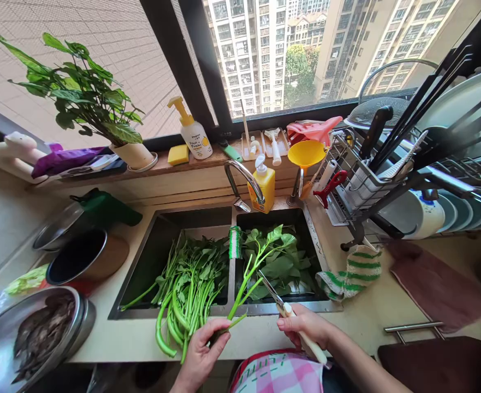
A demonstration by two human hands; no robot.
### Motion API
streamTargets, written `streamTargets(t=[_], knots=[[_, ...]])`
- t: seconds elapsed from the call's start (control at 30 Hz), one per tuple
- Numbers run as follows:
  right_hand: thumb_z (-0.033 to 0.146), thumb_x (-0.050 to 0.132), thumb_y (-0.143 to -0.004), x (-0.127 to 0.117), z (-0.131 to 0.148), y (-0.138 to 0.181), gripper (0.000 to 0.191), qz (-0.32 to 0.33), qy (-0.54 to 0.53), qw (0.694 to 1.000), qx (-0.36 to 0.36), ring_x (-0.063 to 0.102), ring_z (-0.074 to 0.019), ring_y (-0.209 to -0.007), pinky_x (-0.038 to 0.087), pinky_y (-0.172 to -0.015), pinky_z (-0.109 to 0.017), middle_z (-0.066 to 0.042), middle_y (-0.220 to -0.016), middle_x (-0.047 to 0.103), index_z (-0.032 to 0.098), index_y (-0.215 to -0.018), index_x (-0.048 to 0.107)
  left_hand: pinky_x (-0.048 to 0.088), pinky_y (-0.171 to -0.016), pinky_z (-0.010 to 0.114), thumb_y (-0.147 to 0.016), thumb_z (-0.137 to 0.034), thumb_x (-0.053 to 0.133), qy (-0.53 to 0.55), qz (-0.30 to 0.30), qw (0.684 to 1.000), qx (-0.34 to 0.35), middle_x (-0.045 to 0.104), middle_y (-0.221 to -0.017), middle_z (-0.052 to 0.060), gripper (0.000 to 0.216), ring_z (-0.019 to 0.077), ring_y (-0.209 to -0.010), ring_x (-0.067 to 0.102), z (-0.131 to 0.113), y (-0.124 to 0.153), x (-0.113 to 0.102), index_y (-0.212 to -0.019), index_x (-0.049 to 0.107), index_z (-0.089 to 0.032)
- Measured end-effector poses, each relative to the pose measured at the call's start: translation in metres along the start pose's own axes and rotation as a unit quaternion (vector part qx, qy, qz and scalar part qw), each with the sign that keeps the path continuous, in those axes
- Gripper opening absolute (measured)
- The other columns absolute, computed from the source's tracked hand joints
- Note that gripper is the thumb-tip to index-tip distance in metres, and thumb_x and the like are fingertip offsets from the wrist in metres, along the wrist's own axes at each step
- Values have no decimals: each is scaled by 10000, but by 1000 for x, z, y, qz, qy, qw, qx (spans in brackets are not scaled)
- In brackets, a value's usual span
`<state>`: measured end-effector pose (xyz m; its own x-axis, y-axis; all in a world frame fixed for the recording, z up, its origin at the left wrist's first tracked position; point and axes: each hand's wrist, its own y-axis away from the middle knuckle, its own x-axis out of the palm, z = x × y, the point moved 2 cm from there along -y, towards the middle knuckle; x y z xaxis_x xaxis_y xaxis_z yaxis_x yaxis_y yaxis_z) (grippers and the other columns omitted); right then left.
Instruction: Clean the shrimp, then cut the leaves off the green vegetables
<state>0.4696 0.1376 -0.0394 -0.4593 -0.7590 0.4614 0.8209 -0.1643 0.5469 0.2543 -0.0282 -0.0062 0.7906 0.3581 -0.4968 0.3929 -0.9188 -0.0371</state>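
Observation:
My left hand (205, 349) pinches the lower end of a leafy green stem (243, 281), which slants up over the sink divider. In my right hand (303, 326) are white-handled scissors (313, 345). Their metal blades point up and left, close to a side shoot of the stem; whether they touch it I cannot tell. A heap of long-stemmed greens (191, 278) fills the left basin, its stalk ends hanging over the front edge. Loose green leaves (283, 267) lie in the right basin.
A chrome faucet (246, 173) arches behind the double sink (121, 292). On the left stand a dark pot (113, 256) and a metal bowl (74, 305) with dark soaked pieces. A striped cloth (363, 271) and a dish rack (346, 188) are on the right.

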Motion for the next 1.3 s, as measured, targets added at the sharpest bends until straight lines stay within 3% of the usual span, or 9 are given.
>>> streamTargets(t=[0.1, 0.23, 0.37, 0.8, 0.87, 1.0, 1.13, 1.23, 1.3], knots=[[424, 638, -579, -1, 1, -2, 320, 35, -23, 999, 1, 353, -50, -291, 312, -287, -170, 56, -373, 441, 165, -513, 461, 536, -695, 254, -742, -235, 647, 43, 13, 999, -23, 703, -864, 53, 174, 178, -769, 652, 2, 2, 1, -913, 679, -226], [405, 661, -561, -6, -2, -1, 291, 68, -63, 995, 40, 383, -55, -312, 369, -308, -178, 52, -403, 474, 141, -608, 548, 414, -413, 155, -791, -304, 594, 154, 49, 981, -110, 663, -711, 28, 186, 69, -443, 506, 4, 6, 4, -942, 645, -209], [410, 668, -560, -7, -5, -1, 303, 78, -66, 994, 47, 382, -53, -300, 345, -295, -170, 48, -385, 465, 146, -558, 520, 344, -387, 142, -777, -335, 610, 192, 66, 968, -146, 638, -685, 19, 194, 42, -413, 413, 1, 5, 7, -916, 641, -203], [541, 639, -624, 8, -13, -6, 406, -45, -18, 999, 18, 304, -40, -264, 283, -251, -161, 90, -364, 403, 187, -599, 443, 509, -660, 260, -741, -319, 643, 141, 43, 981, -122, 654, -822, 49, 195, 164, -694, 615, -4, -2, 20, -897, 670, -206], [568, 616, -634, 8, -17, -8, 419, -76, -35, 996, 35, 296, -41, -261, 283, -248, -165, 91, -361, 392, 186, -600, 448, 505, -638, 250, -730, -326, 656, 154, 36, 978, -136, 653, -832, 52, 207, 157, -684, 609, -2, -2, 21, -892, 661, -198], [574, 618, -635, 2, -20, -9, 422, -95, -66, 992, 58, 307, -38, -285, 320, -279, -172, 85, -405, 420, 180, -637, 470, 383, -409, 162, -753, -359, 635, 219, 28, 957, -189, 628, -718, 19, 284, 74, -466, 494, 3, -3, 18, -983, 579, -201], [566, 629, -650, -2, -20, -6, 418, -84, -72, 991, 75, 329, -34, -323, 298, -318, -164, 75, -466, 436, 181, -669, 466, 320, -395, 136, -775, -372, 618, 292, -93, 929, -207, 609, -663, -24, 416, 31, -394, 410, 6, -9, -6, -1125, 453, -218], [539, 639, -666, 1, -21, -6, 399, -69, -89, 990, 82, 348, -34, -358, 279, -357, -161, 67, -492, 439, 181, -673, 464, 318, -393, 126, -755, -393, 635, 347, -249, 879, -212, 604, -691, -27, 375, 27, -423, 440, 12, -9, -34, -1039, 488, -198], [524, 637, -680, 5, -23, -7, 384, -64, -93, 989, 94, 355, -35, -369, 272, -375, -163, 63, -496, 443, 179, -675, 468, 291, -358, 120, -726, -417, 653, 375, -310, 842, -233, 589, -668, -36, 349, 22, -406, 430, 19, -6, -52, -950, 526, -181]])
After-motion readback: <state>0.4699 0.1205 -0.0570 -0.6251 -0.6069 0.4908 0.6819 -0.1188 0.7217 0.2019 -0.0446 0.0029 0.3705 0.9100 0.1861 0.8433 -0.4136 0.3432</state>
